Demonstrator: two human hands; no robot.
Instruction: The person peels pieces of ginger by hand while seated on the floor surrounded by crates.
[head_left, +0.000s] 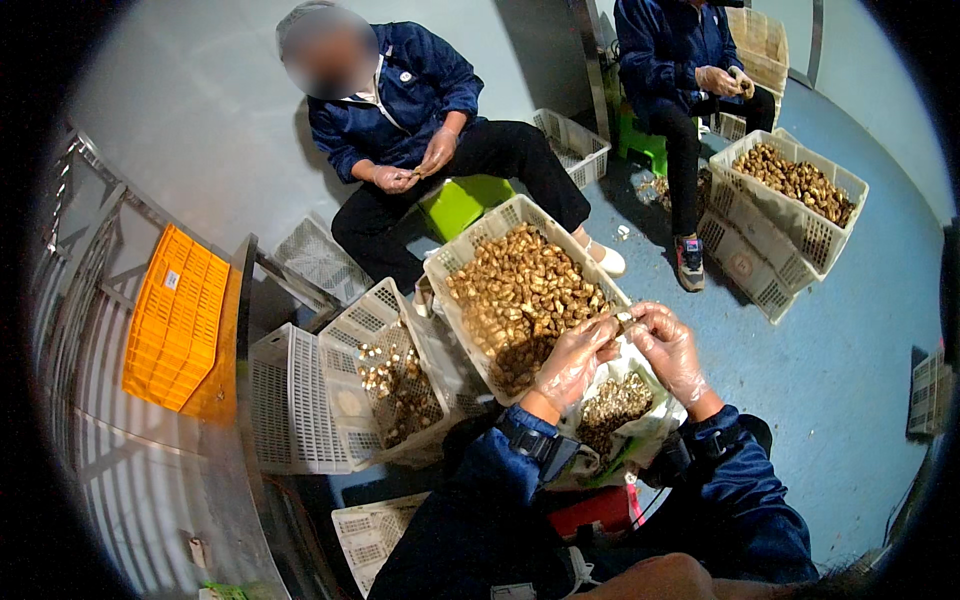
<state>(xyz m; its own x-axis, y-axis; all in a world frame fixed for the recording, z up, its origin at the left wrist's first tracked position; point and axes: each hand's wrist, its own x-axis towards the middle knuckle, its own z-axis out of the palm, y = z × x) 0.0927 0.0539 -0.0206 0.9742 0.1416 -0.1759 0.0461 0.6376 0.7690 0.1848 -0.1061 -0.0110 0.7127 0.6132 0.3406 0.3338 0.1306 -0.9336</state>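
Note:
My left hand and my right hand, both in thin clear gloves, meet over the near edge of a white crate. Between their closed fingertips is a small brown-and-white mushroom, partly covered by the fingers. Brown mushrooms fill the white crate just beyond my hands. Below them, between my forearms, an open pale bag holds a heap of small brown and whitish trimmings.
Left of the full crate, another white crate holds fewer mushrooms. An orange crate leans farther left. Two co-workers in blue jackets sit opposite, hands at small pieces. Stacked crates of mushrooms stand at the right on blue floor.

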